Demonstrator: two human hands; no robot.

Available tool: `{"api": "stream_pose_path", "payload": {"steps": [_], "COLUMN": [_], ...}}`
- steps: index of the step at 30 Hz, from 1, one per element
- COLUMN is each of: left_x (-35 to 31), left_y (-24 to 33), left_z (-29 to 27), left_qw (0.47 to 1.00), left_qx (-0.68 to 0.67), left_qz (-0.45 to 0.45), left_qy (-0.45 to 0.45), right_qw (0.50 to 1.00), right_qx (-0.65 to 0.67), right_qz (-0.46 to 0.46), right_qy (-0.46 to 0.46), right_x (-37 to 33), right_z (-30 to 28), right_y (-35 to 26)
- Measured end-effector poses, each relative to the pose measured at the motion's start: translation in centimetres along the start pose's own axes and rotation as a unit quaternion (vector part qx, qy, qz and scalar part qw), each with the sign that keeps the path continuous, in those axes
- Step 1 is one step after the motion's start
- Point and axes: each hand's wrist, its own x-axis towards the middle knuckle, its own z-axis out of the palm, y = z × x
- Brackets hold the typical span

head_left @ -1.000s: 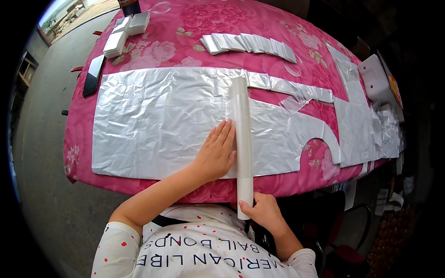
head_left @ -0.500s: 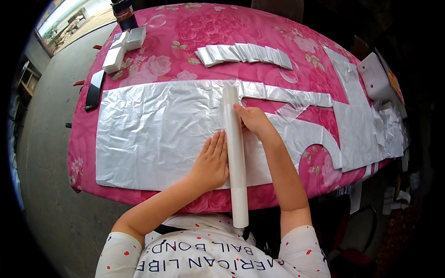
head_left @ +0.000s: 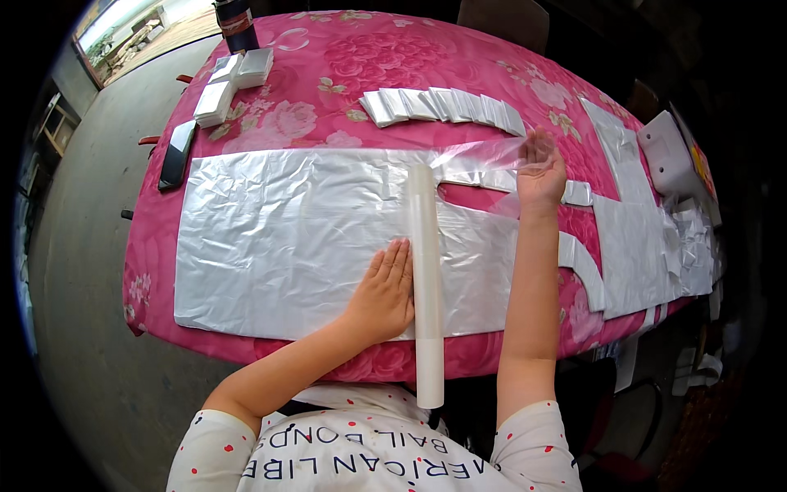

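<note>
A stack of silvery-white plastic carrier bags [head_left: 246,246] lies flat across the table, its cut-out handle strips pointing right. Across it rests a long whitish roll of plastic film [head_left: 428,279], whose near end sticks out past the table edge. My left hand [head_left: 384,289] lies flat on the bags, fingers extended, its fingertips beside the roll's left side. My right hand [head_left: 541,172] is to the right of the roll's far end, fingers curled at the loose edge of a thin clear film sheet [head_left: 484,156] that stretches from the roll.
Folded plastic packets [head_left: 438,105] lie in a fanned row at the back. At the left are stacked packets [head_left: 215,100], a black phone [head_left: 176,156] and a dark bottle [head_left: 236,26]. More plastic bags [head_left: 631,246] and a white container [head_left: 668,152] stand at the right. A pink floral cloth [head_left: 361,49] covers the table.
My right hand has moved from the roll to the right and away from me, drawing out a clear film sheet. My left hand stays flat beside the roll.
</note>
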Motion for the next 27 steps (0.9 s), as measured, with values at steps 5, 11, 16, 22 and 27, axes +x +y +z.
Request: {"api": "stream_pose_path", "payload": {"steps": [5, 11, 16, 22, 27], "left_x": [-0.2, -0.1, -0.1, -0.8, -0.1], "left_y": [-0.2, -1.0, -0.3, -0.9, 0.2], "left_z": [-0.3, 2.7, 1.1, 1.8, 0.8], "left_qw": [1.0, 0.993, 0.999, 0.999, 0.998], "left_qx": [-0.008, 0.108, 0.038, 0.013, -0.006], "left_qz": [0.011, 0.03, 0.006, 0.0, 0.015], "left_qy": [-0.01, 0.048, -0.004, 0.051, 0.055], "right_qw": [0.88, 0.594, 0.463, 0.606, 0.523], "right_qx": [-0.399, -0.629, -0.637, -0.439, -0.735], "right_qz": [-0.022, -0.126, 0.032, -0.185, -0.279], "right_qy": [-0.256, -0.485, -0.615, -0.638, -0.329], "right_x": [-9.6, -23.1, -29.5, -24.8, -9.4], "right_z": [11.8, 12.9, 17.2, 17.0, 3.2], "right_y": [8.6, 24.1, 24.3, 15.4, 7.6]}}
